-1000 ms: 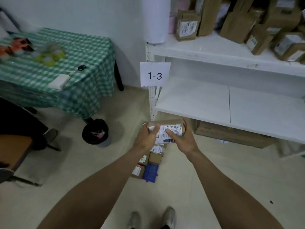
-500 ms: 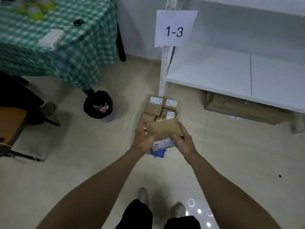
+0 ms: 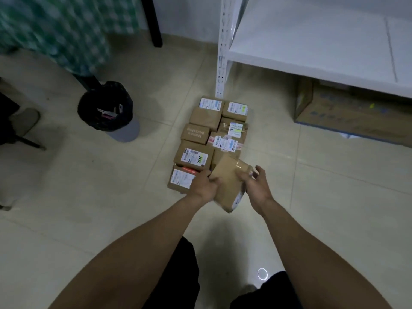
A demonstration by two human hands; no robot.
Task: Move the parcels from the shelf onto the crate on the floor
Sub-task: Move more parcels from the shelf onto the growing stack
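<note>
A brown cardboard parcel (image 3: 229, 181) is held tilted between both hands, low over the near right corner of the stack on the floor. My left hand (image 3: 204, 185) grips its left edge. My right hand (image 3: 256, 186) holds its right side, with some fingers spread. Several labelled brown parcels (image 3: 194, 157) lie packed in two rows on the floor beside the shelf post; they hide the crate beneath them completely. The white shelf (image 3: 312, 41) at the upper right has a bare lower board.
A black-bagged waste bin (image 3: 107, 108) stands left of the stack, beside a table with a green checked cloth (image 3: 55, 30). A large cardboard box (image 3: 347, 117) sits under the shelf at right. A chair base shows at the left edge. Pale tiled floor surrounds the stack.
I have bent down; the view dropped from the shelf to the floor. Both hands carried the parcel down to the near end of the stack and turned it label-side down.
</note>
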